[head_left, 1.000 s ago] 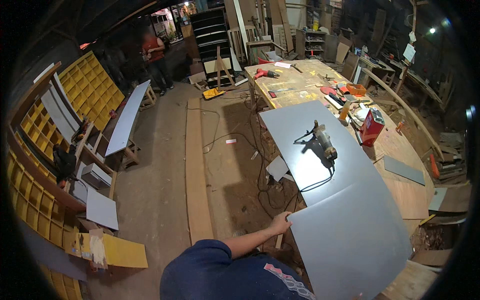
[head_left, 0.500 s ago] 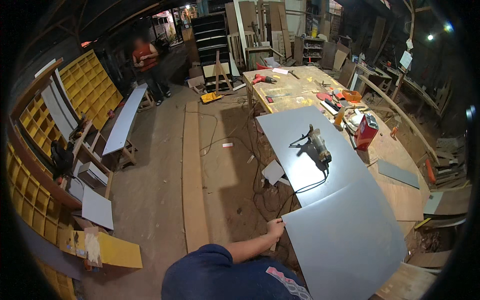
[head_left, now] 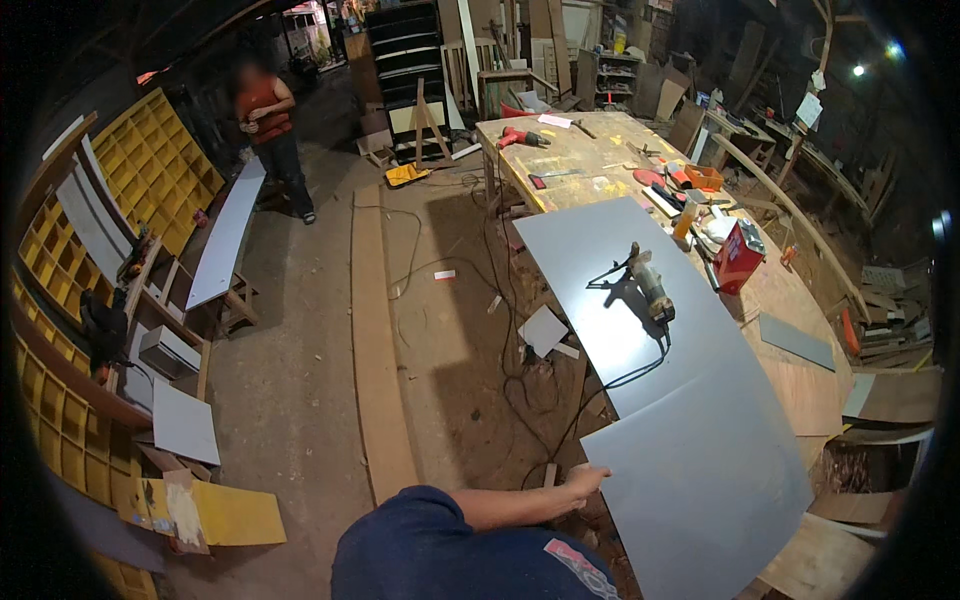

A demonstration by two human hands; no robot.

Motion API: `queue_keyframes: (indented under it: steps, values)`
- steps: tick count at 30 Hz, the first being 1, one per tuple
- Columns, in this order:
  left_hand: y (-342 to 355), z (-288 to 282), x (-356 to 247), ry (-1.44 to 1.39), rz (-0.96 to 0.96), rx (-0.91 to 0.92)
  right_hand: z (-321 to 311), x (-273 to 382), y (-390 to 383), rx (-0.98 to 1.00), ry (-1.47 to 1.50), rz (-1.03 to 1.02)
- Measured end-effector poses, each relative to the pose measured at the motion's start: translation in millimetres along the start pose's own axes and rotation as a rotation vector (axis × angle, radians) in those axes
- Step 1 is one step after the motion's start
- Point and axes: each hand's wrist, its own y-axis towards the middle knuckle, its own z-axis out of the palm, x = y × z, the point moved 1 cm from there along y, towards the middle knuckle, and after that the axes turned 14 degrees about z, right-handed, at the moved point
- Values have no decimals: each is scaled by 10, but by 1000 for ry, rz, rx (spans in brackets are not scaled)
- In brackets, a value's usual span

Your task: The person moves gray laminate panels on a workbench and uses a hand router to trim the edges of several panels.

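Note:
My left hand [head_left: 586, 484] is at the left edge of a large grey sheet [head_left: 700, 485], just below its corner. Its fingers are closed on that edge, a fingertip resting on top. The sheet's far end lies against or over a second grey sheet [head_left: 590, 270] on the workbench; which of the two I cannot tell. On this second sheet rests a handheld power tool [head_left: 650, 285] with a clear section and a black cord, apparently a trim router. The cord runs off the left edge toward the floor. My right hand does not show.
The wooden workbench [head_left: 590, 165] carries a red drill [head_left: 524, 137], a red can [head_left: 739, 257] and scattered tools. A long board [head_left: 380, 350] lies on the floor, near loose cords. Yellow gridded racks [head_left: 160, 165] stand left. Another person [head_left: 268, 115] stands beside a narrow white panel [head_left: 228, 235].
My left hand has moved right and slightly toward me, from the near sheet's corner to just below it. The near sheet has shifted slightly right relative to the far one. The view has also shifted.

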Motion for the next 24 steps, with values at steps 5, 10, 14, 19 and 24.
queue_keyframes:
  steps: [5, 10, 14, 19, 24]
  values:
    - [-20, 136, 210, -52, -39, -11, -10, -72, 85, 15, -11, 10]
    - [-70, 121, 281, -230, -151, 105, 3, -232, 241, 31, -4, 6]
    - [-117, 245, 328, -165, -135, 18, 45, -387, 397, 42, 7, 5]
    - [-59, 193, 391, -135, -180, -24, 139, -566, 535, 68, 28, 6]
    - [-321, 380, 275, -71, -159, -242, 226, -733, 616, 97, 42, 13]
